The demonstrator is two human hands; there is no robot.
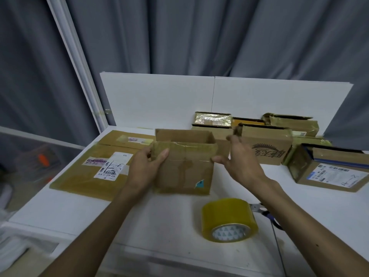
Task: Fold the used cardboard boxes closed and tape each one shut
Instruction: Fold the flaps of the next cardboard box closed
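We see one open cardboard box (184,166) on the white table (169,216), its contents unseen. Our left hand (148,166) clamps its near flap. Our right hand (239,158), fingers spread, touches its right corner. One tape roll (229,218) lies just before it.

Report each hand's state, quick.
Left hand: grips the open box by its near flap.
Right hand: open, fingers spread, thumb touching the box's right edge.

Brown box (185,170) upright, top open — tape roll (229,220) nearby.
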